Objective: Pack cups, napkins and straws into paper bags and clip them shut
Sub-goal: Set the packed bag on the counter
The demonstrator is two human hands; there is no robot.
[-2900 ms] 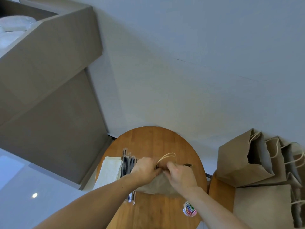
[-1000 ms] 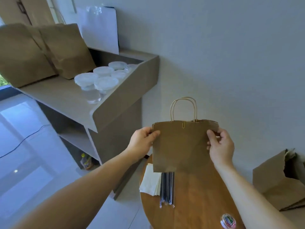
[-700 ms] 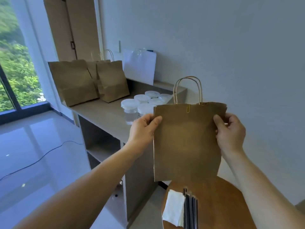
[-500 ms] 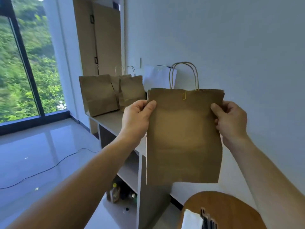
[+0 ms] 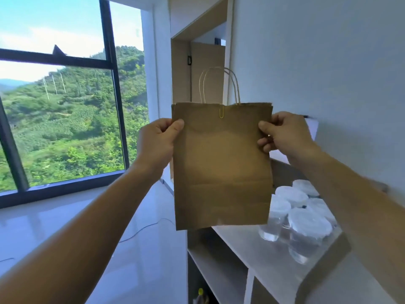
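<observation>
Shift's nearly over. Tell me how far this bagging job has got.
Done: this paper bag has a yellow clip on its top edge. In hand: left hand and right hand hold it up by its sides. Left: several lidded cups wait unpacked on the shelf.

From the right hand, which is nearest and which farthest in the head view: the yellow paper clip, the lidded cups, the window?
1. Yellow paper clip, left of the right hand, at the bag top.
2. Lidded cups, below, on the shelf.
3. Window, far left.
</observation>
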